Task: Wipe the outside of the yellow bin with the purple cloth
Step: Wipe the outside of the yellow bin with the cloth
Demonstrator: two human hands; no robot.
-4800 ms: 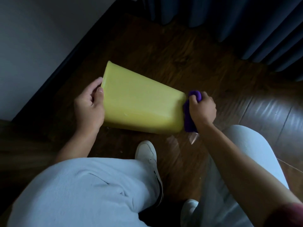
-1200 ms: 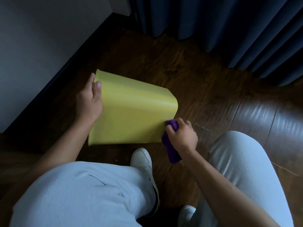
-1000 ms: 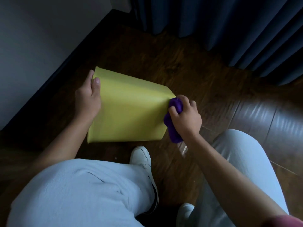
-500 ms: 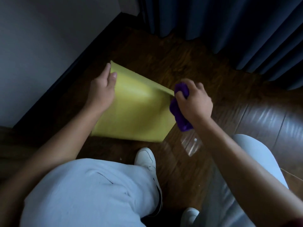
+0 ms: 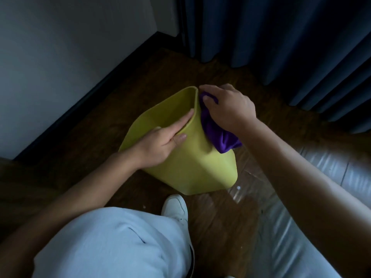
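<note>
Wooden floor [image 5: 140,81]: one yellow bin [image 5: 196,167], left hand [image 5: 158,143] gripping rim, right hand [image 5: 228,109] clutching one purple cloth [image 5: 216,135].

View: one head camera, no second view to overlap with
Position: above the person's knees, high over the floor [image 5: 230,227]
Facing: forward and steeply down
Closeness: near; hands and bin [image 5: 192,163] fill the centre
Near edge: knees and a white shoe [image 5: 176,207]
Far edge: wall [image 5: 60,47] on the left, curtain [image 5: 281,33] on the right
Lens: wide-angle, edges bend
</note>
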